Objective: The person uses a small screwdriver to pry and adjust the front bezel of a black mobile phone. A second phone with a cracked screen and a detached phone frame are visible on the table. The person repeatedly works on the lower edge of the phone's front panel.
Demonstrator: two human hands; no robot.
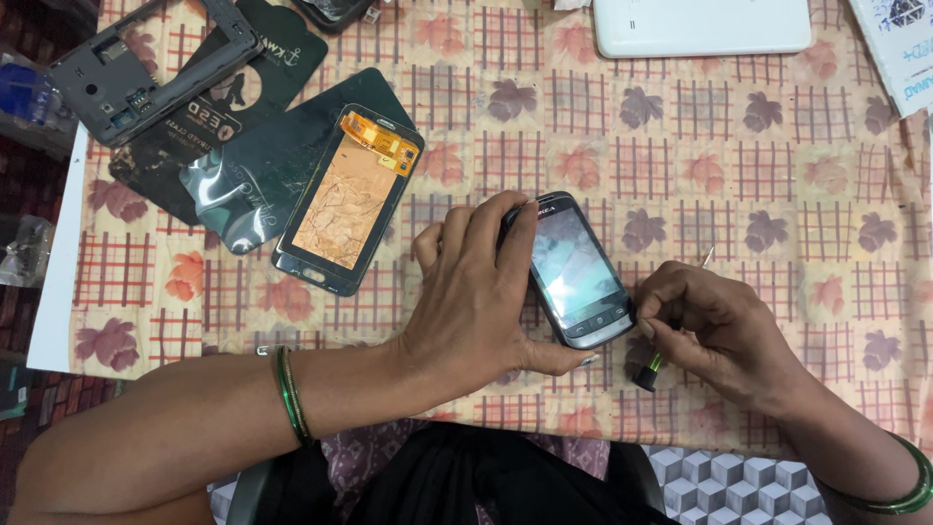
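Bracing a dark phone (pixel 579 272) at table centre, the left hand (pixel 483 297) clamps fingers along its edge. At four o'clock, the right hand (pixel 714 326) pinches a small screwdriver (pixel 649 369), apparently tip-up. Casing looks closed; a detached screen (pixel 350 199) lies at ten o'clock.

At frame centre, the left hand (pixel 478 292) lies palm-down, fingers curled forward, while the right hand (pixel 714 321) at lower right pinches closed.
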